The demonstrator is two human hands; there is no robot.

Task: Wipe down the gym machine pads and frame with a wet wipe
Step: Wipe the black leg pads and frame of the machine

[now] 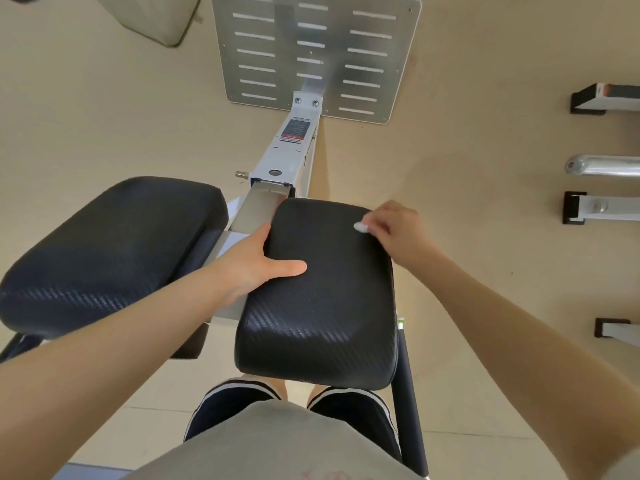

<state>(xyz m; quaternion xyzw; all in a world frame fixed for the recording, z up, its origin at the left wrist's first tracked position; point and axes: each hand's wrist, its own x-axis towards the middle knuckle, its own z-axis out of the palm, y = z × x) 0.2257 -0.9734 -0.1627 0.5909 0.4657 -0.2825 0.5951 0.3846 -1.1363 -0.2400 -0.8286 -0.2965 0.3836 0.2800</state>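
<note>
From the head camera, the right hand pinched a small white wet wipe against the right pad at that pad's one o'clock corner. The left hand gripped the same pad's nine o'clock edge, thumb lying flat on top. A second black pad sat at nine o'clock, the grey frame beam running toward twelve to a slotted foot plate.

Bare forearms, a grey-beige shirt, and black shorts with white-striped hems.
</note>
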